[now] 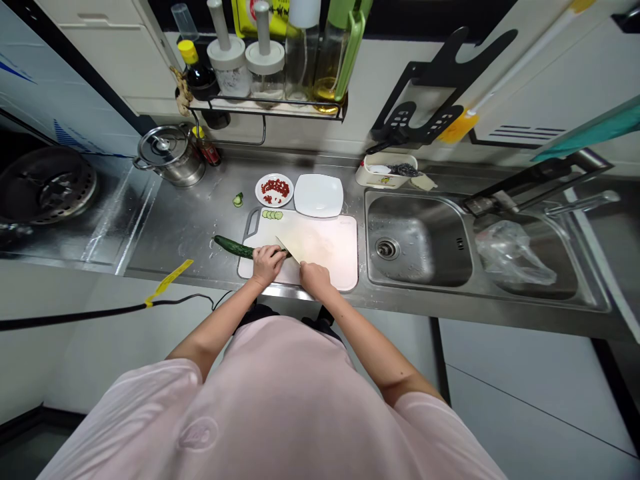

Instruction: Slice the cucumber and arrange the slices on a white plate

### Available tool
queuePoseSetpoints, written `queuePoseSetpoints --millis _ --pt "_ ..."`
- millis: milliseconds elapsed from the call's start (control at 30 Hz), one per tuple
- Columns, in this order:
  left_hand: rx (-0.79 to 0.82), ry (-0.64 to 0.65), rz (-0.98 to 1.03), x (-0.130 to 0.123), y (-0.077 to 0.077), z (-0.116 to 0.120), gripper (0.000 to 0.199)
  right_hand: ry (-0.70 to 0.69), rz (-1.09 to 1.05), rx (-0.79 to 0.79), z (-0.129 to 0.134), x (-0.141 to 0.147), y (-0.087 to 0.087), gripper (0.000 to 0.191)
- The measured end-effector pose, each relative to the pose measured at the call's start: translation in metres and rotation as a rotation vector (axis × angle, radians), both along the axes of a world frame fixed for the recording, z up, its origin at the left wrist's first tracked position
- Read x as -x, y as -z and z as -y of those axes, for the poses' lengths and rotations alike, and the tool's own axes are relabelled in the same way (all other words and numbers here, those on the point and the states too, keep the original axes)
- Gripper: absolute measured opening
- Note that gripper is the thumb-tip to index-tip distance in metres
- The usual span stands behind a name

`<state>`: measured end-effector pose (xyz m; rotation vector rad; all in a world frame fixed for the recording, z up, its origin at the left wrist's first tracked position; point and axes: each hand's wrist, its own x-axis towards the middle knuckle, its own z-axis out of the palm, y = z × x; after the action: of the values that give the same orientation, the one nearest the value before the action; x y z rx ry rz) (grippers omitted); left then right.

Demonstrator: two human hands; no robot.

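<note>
A long dark green cucumber (233, 247) lies across the lower left of the white cutting board (335, 250), its left end reaching past the edge. My left hand (269, 264) is closed over the cucumber near its right end. In my right hand (315, 277) is the handle of a knife (290, 249), whose blade points up and left beside the cucumber's end and my left fingers. Whether the blade touches the cucumber I cannot tell. Several cucumber slices (272, 215) lie in a row at the board's top left. Cucumber scraps (238, 199) sit on the counter beyond it.
Behind the board stand a small plate (259, 193) with chopped red pieces and a white square plate (319, 195). To the right is a steel sink (420, 243); a lidded pot (173, 157) stands at back left. A spice rack (270, 108) hangs above.
</note>
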<state>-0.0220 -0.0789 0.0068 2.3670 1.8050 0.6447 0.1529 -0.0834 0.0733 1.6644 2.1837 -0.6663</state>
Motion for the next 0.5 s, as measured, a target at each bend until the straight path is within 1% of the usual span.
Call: queuePoseSetpoints --millis 133,300,500 --pt "-0.003 0.006 0.005 -0.001 -0.002 -0.001 0.022 0.012 -0.024 -0.017 -0.01 0.008 0.001 0.03" --pt "-0.002 0.004 -0.01 -0.001 -0.004 -0.003 0.022 -0.007 -0.065 -0.071 -0.021 0.017 0.003 0.029" --pt "0.0 0.004 -0.008 -0.001 -0.005 -0.003 0.021 -0.012 -0.052 -0.064 -0.02 0.018 0.001 0.027"
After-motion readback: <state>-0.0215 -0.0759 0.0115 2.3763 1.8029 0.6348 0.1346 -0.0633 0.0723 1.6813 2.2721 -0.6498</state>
